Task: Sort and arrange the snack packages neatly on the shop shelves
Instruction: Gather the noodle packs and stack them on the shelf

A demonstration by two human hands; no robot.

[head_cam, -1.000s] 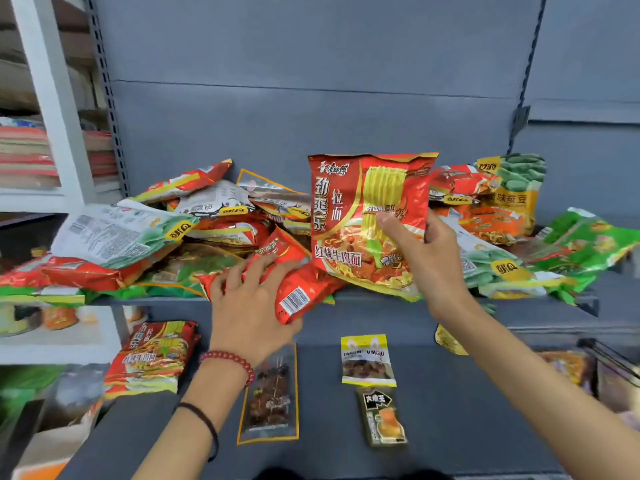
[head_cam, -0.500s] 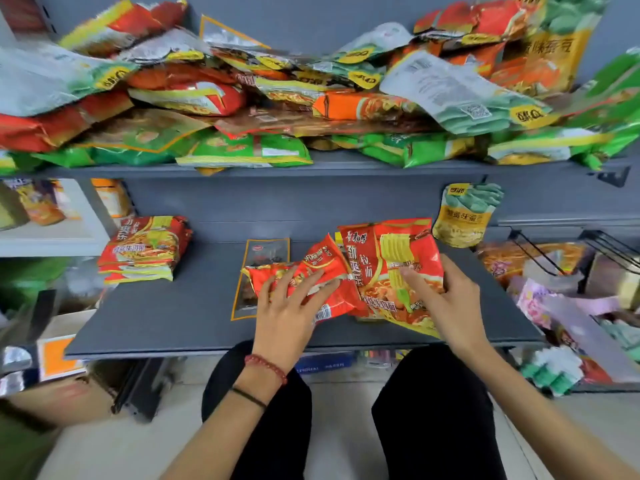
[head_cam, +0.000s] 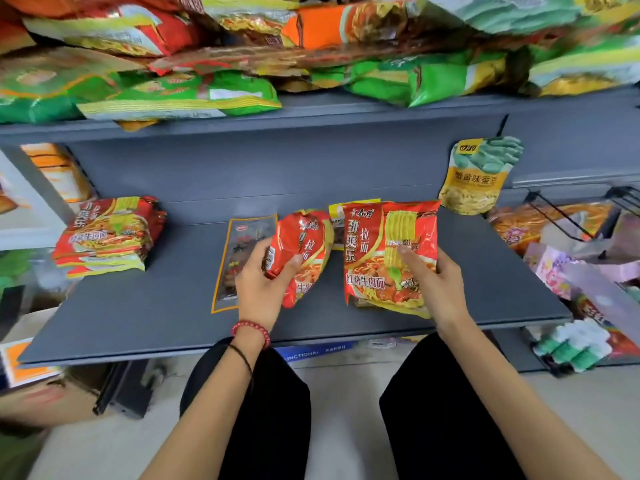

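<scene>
1. Red noodle packets were in both hands, held side by side over the middle of the grey lower shelf point(head_cam: 138, 306).
2. The left hand point(head_cam: 258, 285) gripped a crumpled red packet point(head_cam: 304, 244). Its thumb pressed on the front, and the other fingers curled round the left edge, mostly hidden.
3. The right hand point(head_cam: 438, 282) pinched a flat red packet point(head_cam: 377, 251) by its right side, printed face to the camera. The thumb stretched across the front and the fingers were out of sight behind.
4. Whether the two packets touched could not be told.
5. A stack of matching packets point(head_cam: 107, 233) lay at the shelf's left end, well apart from the hands.
6. A clear sachet point(head_cam: 239, 258) with an orange border lay flat beneath the left hand.
7. A yellow and green pouch point(head_cam: 479, 178) leaned on the back panel to the right.
8. On the upper shelf lay a jumbled heap of packets point(head_cam: 173, 98).
9. A red bead bracelet point(head_cam: 251, 329) circled the left wrist.
</scene>
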